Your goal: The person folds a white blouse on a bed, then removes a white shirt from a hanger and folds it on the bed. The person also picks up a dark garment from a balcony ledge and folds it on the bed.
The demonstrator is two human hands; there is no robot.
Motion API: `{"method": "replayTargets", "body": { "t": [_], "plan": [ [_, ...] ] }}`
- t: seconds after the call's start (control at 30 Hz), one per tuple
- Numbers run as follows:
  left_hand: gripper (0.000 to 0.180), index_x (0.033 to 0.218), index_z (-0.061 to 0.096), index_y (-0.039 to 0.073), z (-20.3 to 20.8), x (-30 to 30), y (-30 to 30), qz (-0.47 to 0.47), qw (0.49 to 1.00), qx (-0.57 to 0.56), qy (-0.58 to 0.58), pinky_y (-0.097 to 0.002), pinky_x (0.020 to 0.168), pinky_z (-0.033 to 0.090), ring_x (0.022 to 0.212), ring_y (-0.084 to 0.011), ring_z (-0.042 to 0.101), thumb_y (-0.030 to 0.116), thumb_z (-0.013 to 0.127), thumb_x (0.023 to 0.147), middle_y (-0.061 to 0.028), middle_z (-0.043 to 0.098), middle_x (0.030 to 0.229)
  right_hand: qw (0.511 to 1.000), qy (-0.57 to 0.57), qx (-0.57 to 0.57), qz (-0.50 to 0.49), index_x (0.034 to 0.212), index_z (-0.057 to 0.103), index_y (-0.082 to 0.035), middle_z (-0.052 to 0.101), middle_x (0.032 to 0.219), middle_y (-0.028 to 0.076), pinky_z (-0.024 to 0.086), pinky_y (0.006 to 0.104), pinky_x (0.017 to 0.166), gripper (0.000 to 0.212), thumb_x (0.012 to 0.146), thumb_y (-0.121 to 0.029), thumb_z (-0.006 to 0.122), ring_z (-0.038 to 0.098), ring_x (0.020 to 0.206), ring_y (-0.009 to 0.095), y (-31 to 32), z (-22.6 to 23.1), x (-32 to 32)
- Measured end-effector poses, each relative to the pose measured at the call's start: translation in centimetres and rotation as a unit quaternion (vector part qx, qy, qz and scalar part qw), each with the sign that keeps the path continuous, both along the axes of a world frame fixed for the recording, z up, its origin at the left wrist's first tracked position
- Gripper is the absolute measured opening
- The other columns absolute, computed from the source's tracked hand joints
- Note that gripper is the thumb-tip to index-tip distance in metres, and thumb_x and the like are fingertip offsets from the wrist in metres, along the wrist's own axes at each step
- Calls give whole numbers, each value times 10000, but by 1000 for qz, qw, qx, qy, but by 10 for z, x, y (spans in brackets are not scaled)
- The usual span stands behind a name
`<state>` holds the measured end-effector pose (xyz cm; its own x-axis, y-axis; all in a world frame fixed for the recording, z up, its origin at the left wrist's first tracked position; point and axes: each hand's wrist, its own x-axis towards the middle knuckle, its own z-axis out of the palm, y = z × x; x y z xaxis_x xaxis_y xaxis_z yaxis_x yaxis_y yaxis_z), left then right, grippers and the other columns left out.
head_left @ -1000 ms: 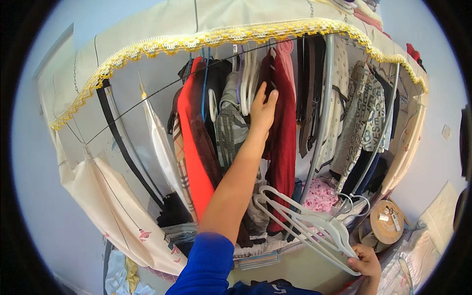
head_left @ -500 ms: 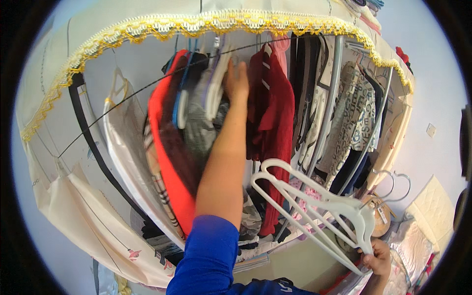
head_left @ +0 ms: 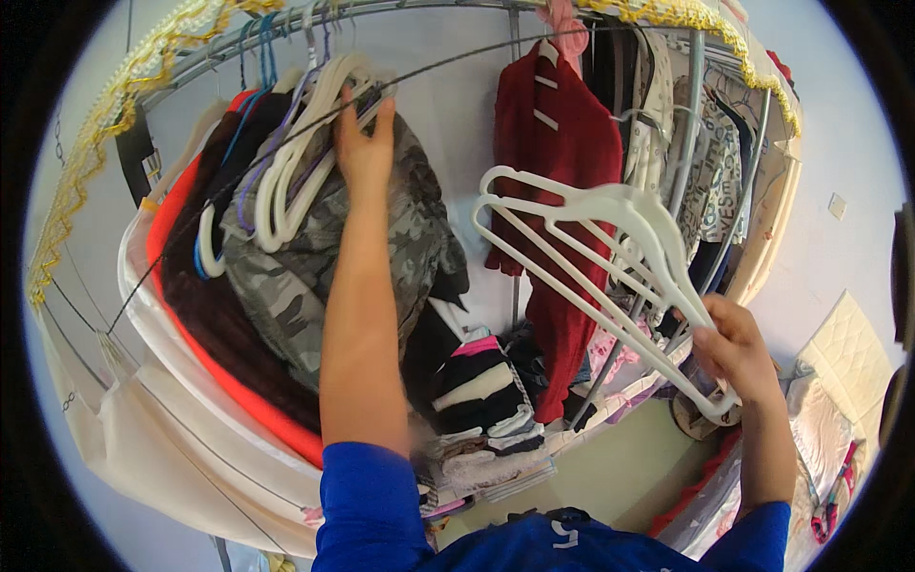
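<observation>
My left hand (head_left: 366, 153) is raised against the hanging clothes, its fingers stretched upward and apart, touching the white hangers (head_left: 270, 214) and a grey camouflage garment (head_left: 291, 310). My right hand (head_left: 742, 355) is closed on two empty white plastic hangers (head_left: 610, 205), gripping them at one shoulder end; they are held out in front of the rack. Behind them a dark red knit garment (head_left: 529, 114) hangs with a bare gap between it and the camouflage one. Left of the camouflage garment hang a black garment and a red-edged garment (head_left: 170, 229).
A metal rail (head_left: 205, 59) runs along the top under a cover with yellow lace trim (head_left: 105, 119). A dark cord crosses in front of the clothes. Folded clothes (head_left: 477, 381) lie stacked below. More garments (head_left: 717, 195) hang at right behind a metal pole (head_left: 688, 133).
My left hand has moved left, and the camouflage garment and its neighbours are bunched leftward, widening the gap beside the red knit. My right hand has lifted the two hangers.
</observation>
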<state>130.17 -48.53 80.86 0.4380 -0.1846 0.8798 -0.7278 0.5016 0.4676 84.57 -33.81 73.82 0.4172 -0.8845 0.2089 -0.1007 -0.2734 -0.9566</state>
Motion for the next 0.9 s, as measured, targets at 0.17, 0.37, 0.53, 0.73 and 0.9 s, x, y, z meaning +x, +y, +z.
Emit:
{"method": "replayTargets", "body": {
  "t": [0.17, 0.37, 0.53, 0.73, 0.9],
  "plan": [
    [791, 1467, 367, 109, -12, 36, 32, 50, 998, 17, 30, -430, 1055, 359, 1316, -365, 414, 490, 672, 844, -229, 445, 1416, 997, 57, -53, 27, 1057, 582, -12, 445, 620, -49, 255, 199, 410, 168, 927, -116, 555, 358, 466, 27, -34, 30, 67],
    [847, 1510, 282, 230, -11, 95, 97, 98, 994, 42, 0, -500, 1091, 319, 1385, -369, 325, 572, 651, 829, -197, 339, 1501, 991, 18, -87, 103, 1113, 594, -20, 434, 658, -43, 257, 196, 422, 248, 922, -156, 512, 349, 493, 34, -56, 75, 165],
    [833, 1502, 289, 159, -5, 116, 122, 138, 989, 51, 2, -471, 1107, 307, 1385, -360, 325, 482, 684, 844, -187, 331, 1509, 982, -51, -96, 154, 1046, 589, -8, 442, 650, -30, 246, 210, 423, 201, 909, -135, 516, 350, 490, 43, -69, 108, 236],
    [834, 1503, 274, 122, -7, 124, 140, 126, 990, 63, -14, -454, 1133, 270, 1409, -346, 281, 424, 699, 852, -176, 300, 1527, 967, -178, -91, 159, 801, 561, 5, 519, 639, 47, 362, 309, 449, 142, 847, -128, 547, 451, 491, 136, -65, 114, 318],
    [712, 1496, 300, 113, -13, 107, 144, -19, 999, 45, -8, -411, 1104, 301, 1374, -300, 353, 293, 660, 908, -196, 347, 1497, 973, -162, -83, 140, 876, 516, -6, 488, 631, 14, 308, 275, 429, 153, 893, -150, 565, 398, 463, 103, -49, 120, 369]
  ]
}}
